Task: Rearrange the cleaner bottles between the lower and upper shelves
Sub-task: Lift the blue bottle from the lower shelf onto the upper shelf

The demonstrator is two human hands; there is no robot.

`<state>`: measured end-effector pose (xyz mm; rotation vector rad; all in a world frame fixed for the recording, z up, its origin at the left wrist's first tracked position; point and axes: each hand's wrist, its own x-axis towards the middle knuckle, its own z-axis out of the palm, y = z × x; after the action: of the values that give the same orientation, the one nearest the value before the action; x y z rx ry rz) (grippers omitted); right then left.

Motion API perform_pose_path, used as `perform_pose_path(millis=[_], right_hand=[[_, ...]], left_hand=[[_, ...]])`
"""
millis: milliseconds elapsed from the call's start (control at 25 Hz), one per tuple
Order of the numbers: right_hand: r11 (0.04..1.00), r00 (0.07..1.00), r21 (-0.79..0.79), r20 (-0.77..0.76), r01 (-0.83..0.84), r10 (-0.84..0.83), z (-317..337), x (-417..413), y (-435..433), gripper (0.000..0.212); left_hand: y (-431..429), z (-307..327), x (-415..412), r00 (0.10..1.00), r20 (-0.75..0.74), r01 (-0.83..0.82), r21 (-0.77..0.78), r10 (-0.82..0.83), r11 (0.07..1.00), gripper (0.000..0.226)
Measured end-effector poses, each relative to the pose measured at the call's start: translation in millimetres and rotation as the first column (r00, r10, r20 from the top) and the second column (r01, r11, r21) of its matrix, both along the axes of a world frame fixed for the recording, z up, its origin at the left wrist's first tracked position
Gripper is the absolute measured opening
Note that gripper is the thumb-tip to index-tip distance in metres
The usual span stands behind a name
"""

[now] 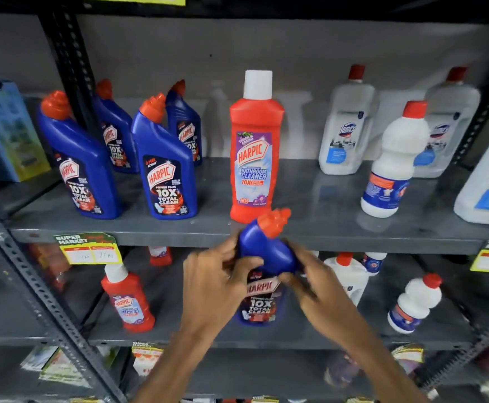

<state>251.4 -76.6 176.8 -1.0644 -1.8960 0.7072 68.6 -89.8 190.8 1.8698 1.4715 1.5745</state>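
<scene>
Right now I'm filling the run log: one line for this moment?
phase: carrying | held: blue Harpic bottle | left hand: gripping | right hand: gripping | position: before upper shelf edge

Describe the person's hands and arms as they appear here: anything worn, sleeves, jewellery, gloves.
Both hands are bare: the left hand and the right hand wear no gloves, and no rings, watch or bracelet show. The forearms are uncovered right down to the lower edge of the picture, so no sleeve is in view; whatever is worn higher up lies out of frame. No marks or tattoos can be made out.

held bottle (269,254): blue, orange-red cap | upper shelf (324,228): grey
</scene>
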Motion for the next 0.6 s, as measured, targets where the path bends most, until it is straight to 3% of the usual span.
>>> perform_pose_path(millis=[240, 600], right_hand=[[0.972, 0.989, 0.187, -0.07, 0.14, -0.129, 104.4, 40.9, 23.9, 0.038], [0.961, 0.973, 0.153, -0.033, 0.229, -0.227, 110.9, 69.2, 98.5, 0.039]], left_hand=[[36.1, 106.2, 50.6, 0.997, 0.06, 0.038, 0.228, -0.053, 0.973, 0.013], [112.9, 113.0, 106.9, 0.997, 0.044, -0.074, 0.116, 0.069, 0.991, 0.014]])
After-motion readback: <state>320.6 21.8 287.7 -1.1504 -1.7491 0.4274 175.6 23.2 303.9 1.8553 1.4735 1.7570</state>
